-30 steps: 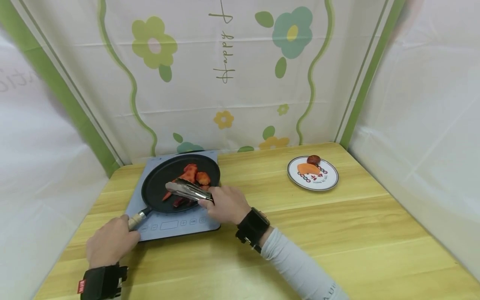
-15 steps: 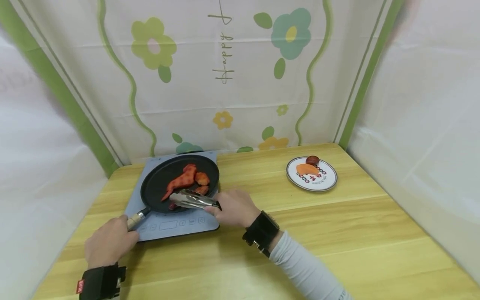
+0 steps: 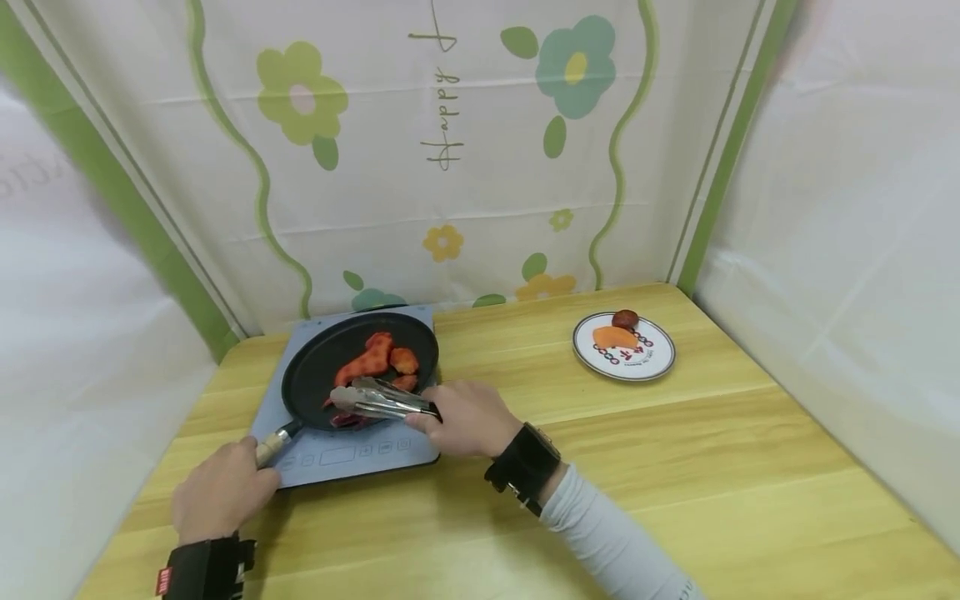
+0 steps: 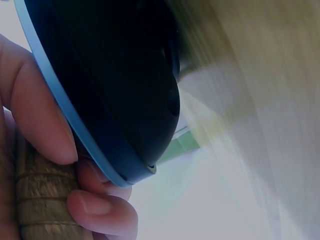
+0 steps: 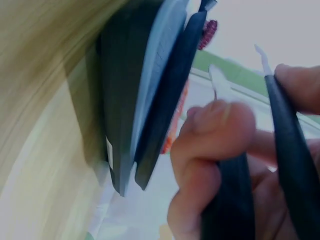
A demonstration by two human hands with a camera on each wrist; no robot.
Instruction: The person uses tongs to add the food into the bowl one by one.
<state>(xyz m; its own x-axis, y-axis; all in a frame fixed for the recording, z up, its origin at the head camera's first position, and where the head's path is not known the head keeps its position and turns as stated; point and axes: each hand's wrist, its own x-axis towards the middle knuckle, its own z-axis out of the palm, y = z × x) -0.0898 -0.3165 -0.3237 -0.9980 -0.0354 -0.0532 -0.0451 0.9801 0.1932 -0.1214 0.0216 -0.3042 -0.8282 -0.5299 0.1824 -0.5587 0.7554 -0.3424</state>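
Observation:
My left hand (image 3: 225, 492) grips the light wooden handle (image 3: 268, 450) of a black frying pan (image 3: 311, 375); the left wrist view shows fingers curled around that handle (image 4: 45, 200). Held in my right hand (image 3: 472, 419) are metal tongs (image 3: 382, 400) with dark handles (image 5: 290, 150), their tips low over the pan's near side. A dark red piece of food (image 3: 348, 420) lies at those tips; whether they pinch it, I cannot tell. Behind the tongs are a long reddish piece of food (image 3: 366, 360) and two smaller orange-brown pieces, one of them a rounded piece (image 3: 404, 360).
Under the pan is a pale blue induction cooker (image 3: 360, 462) with touch controls on its front. To the right, a white plate (image 3: 652, 362) bears an orange slice (image 3: 615, 337) and a brown-red piece (image 3: 625, 319). A floral curtain (image 3: 487, 167) hangs behind the wooden table (image 3: 675, 483).
The tongs have moved from over the long reddish piece to the pan's near side, and my right hand shifted slightly right. The dark red piece has slid a little left. My left hand stays put.

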